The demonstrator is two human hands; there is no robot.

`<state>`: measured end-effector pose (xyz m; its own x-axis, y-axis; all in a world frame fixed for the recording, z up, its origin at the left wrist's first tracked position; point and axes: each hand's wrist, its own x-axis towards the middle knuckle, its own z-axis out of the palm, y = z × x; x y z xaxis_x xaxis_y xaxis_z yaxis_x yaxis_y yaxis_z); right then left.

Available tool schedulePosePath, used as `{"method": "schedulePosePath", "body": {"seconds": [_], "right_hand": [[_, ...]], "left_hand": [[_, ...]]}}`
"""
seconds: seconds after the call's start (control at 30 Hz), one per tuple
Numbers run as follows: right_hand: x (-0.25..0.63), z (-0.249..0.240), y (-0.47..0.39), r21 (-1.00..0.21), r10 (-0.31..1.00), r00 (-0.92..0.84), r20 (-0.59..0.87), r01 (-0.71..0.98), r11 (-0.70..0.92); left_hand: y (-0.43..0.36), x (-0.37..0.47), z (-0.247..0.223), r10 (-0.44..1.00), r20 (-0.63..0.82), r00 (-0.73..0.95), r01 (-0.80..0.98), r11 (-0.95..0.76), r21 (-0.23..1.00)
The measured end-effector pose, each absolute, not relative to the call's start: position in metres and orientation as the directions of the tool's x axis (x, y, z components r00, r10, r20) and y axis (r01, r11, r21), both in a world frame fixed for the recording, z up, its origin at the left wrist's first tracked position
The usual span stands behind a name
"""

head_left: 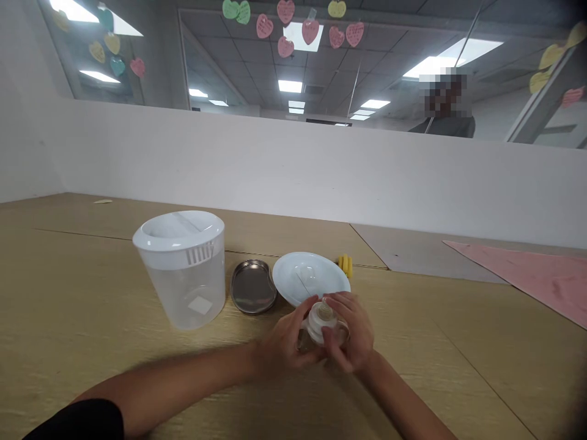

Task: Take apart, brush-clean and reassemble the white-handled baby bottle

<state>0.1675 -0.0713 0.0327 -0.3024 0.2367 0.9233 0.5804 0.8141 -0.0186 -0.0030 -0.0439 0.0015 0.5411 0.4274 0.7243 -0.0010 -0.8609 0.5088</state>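
In the lower middle of the frame, I had the left hand (290, 339) and the right hand (358, 335) both curled round a small clear bottle (314, 336) — the left cupping its left side, the right wrapped in from the right with fingers near its top. A white collar (314, 318) sat on the bottle, a translucent tip (325, 310) rising from it. I judged those parts put together, though how tightly I couldn't tell; with both hands on it, the handling looked unfinished. A clear domed piece (309, 277) and a thin stick (301, 283) lay apart from it in the white bowl (281, 278), just beyond the fingers. That bowl was the nearest obstacle to any forward move. Left of it sat a metal tray (254, 290), then a tall translucent bucket (158, 244) at centre-left — both in the way of a leftward reach. A yellow item (345, 266) showed beside the bowl's right rim, and a pink cloth (527, 272) lay towards the right edge. At upper right, a person (447, 127) showed in the glass (257, 73), well apart from the hands.
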Motion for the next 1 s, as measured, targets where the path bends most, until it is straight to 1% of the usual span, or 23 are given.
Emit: {"method": "schedulePosePath", "body": {"seconds": [0.03,0.07,0.17,0.23,0.27,0.3,0.4,0.43,0.5,0.57,0.63,0.7,0.8,0.87,1.0], "right_hand": [[0.167,0.032,-0.071,-0.020,0.239,-0.304,0.922,0.580,0.814],[0.168,0.030,-0.070,-0.057,0.264,-0.266,0.927,0.595,0.802],[0.174,0.026,-0.066,-0.229,0.338,-0.047,0.940,0.649,0.726],[0.177,0.026,-0.065,-0.295,0.349,0.048,0.936,0.647,0.703],[0.177,0.028,-0.066,-0.291,0.350,0.037,0.936,0.639,0.712],[0.175,0.030,-0.067,-0.256,0.345,-0.016,0.939,0.636,0.727],[0.166,0.038,-0.071,-0.061,0.302,-0.270,0.914,0.645,0.762],[0.162,0.041,-0.072,-0.013,0.292,-0.319,0.902,0.656,0.755],[0.155,0.045,-0.074,0.032,0.287,-0.345,0.894,0.687,0.726],[0.152,0.047,-0.075,0.049,0.266,-0.335,0.904,0.700,0.713],[0.152,0.048,-0.076,0.050,0.235,-0.323,0.917,0.677,0.735],[0.153,0.047,-0.077,0.012,0.228,-0.300,0.926,0.628,0.778],[0.156,0.045,-0.076,-0.038,0.230,-0.255,0.939,0.588,0.808],[0.156,0.044,-0.074,-0.039,0.196,-0.189,0.962,0.615,0.787],[0.155,0.043,-0.070,-0.065,0.116,-0.027,0.993,0.695,0.716]], "left_hand": [[-0.044,-0.003,0.002,0.424,0.729,0.538,0.001,-0.864,0.503],[-0.044,-0.003,0.002,0.429,0.724,0.540,0.008,-0.863,0.505],[-0.045,-0.004,0.003,0.457,0.687,0.565,0.034,-0.845,0.534],[-0.045,-0.004,0.004,0.468,0.675,0.570,0.040,-0.836,0.547],[-0.045,-0.005,0.004,0.466,0.677,0.569,0.036,-0.837,0.546],[-0.045,-0.005,0.003,0.462,0.682,0.567,0.029,-0.838,0.544],[-0.045,-0.004,0.002,0.456,0.691,0.562,0.004,-0.836,0.548],[-0.045,-0.004,0.002,0.460,0.690,0.559,0.003,-0.833,0.553],[-0.045,-0.004,0.002,0.467,0.687,0.557,0.007,-0.830,0.558],[-0.045,-0.004,0.003,0.453,0.692,0.562,-0.006,-0.835,0.551],[-0.045,-0.004,0.004,0.439,0.702,0.560,-0.030,-0.836,0.547],[-0.046,-0.005,0.006,0.456,0.685,0.568,-0.031,-0.820,0.571],[-0.046,-0.005,0.008,0.500,0.617,0.608,-0.006,-0.774,0.633],[-0.046,-0.005,0.007,0.504,0.604,0.617,0.010,-0.773,0.634],[-0.044,-0.004,0.002,0.489,0.663,0.568,0.023,-0.814,0.581]]}}
